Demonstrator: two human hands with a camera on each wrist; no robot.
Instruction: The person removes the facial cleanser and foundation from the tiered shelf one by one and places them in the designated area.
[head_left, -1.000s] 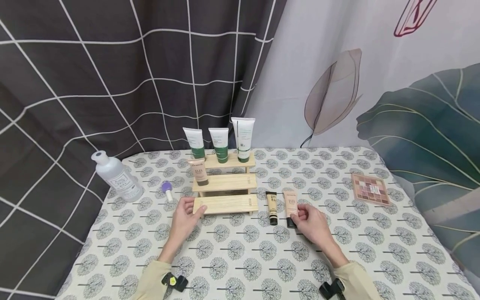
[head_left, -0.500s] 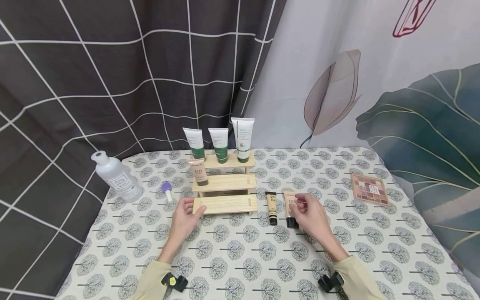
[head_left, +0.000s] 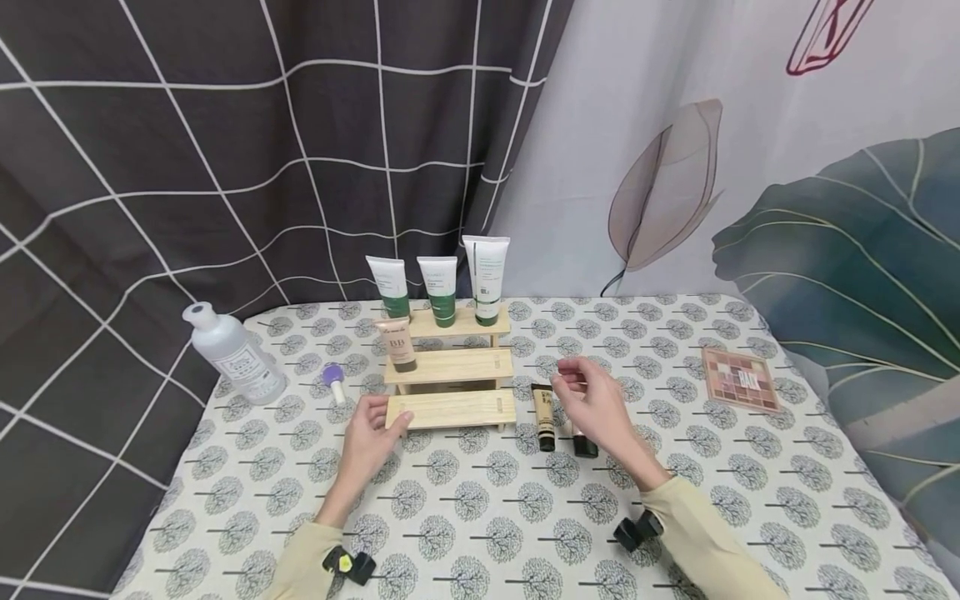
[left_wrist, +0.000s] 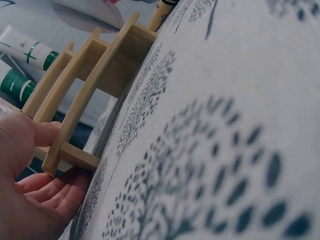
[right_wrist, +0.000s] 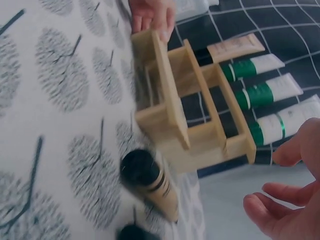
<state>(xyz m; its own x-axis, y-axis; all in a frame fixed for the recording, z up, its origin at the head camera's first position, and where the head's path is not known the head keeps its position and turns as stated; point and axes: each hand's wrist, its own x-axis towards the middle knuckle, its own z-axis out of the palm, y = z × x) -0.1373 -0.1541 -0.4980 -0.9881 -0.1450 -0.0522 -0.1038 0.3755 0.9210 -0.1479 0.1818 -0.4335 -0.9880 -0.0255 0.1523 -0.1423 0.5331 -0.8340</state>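
Observation:
A three-step wooden stand (head_left: 465, 407) sits mid-table, its lowest step gripped at the left end by my left hand (head_left: 371, 429). In the left wrist view, the thumb (left_wrist: 46, 134) lies on the step and the fingers are below it. Three white-and-green tubes (head_left: 441, 292) stand on the top step; a pink BB cream tube (head_left: 396, 343) stands at the left of the middle step. My right hand (head_left: 596, 404) hovers with nothing in it, fingers loosely bent, near a gold black-capped tube (head_left: 545, 421). Under this hand lies another BB cream tube (head_left: 585, 447), mostly hidden except its black cap.
A clear pump-shaped bottle (head_left: 240, 358) leans at the table's left edge, with a small purple-and-white bottle (head_left: 335, 382) beside the stand. An eyeshadow palette (head_left: 741, 379) lies at the right. Curtains (head_left: 315, 150) hang behind the table.
My right hand has let go of the lying BB cream tube, then lifted and moved left and away from me towards the gold tube. The left hand stays on the stand.

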